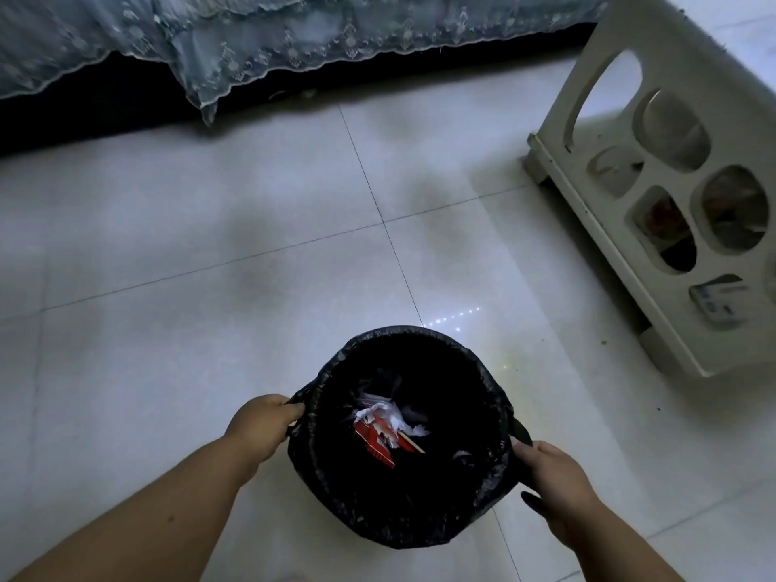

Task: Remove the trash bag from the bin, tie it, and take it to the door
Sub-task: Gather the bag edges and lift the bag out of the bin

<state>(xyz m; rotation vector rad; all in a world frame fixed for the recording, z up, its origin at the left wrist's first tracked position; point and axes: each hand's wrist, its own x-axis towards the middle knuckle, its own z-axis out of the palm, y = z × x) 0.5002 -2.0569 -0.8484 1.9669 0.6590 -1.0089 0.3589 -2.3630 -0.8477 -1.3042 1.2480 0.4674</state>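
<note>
The black trash bag (403, 489) sat over the bin on the tiled floor (210, 245), low in the view towards six o'clock, paper scraps (390, 422) inside. The left hand (262, 422) pinched the bag's edge at nine o'clock, and the right hand (554, 472) gripped it at four o'clock. The removal step seemed just begun; next, both edges would likely need lifting evenly upward.

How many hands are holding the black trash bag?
2. The left hand pinches the trash bag at its left rim, and the right hand grips the right rim.
</note>
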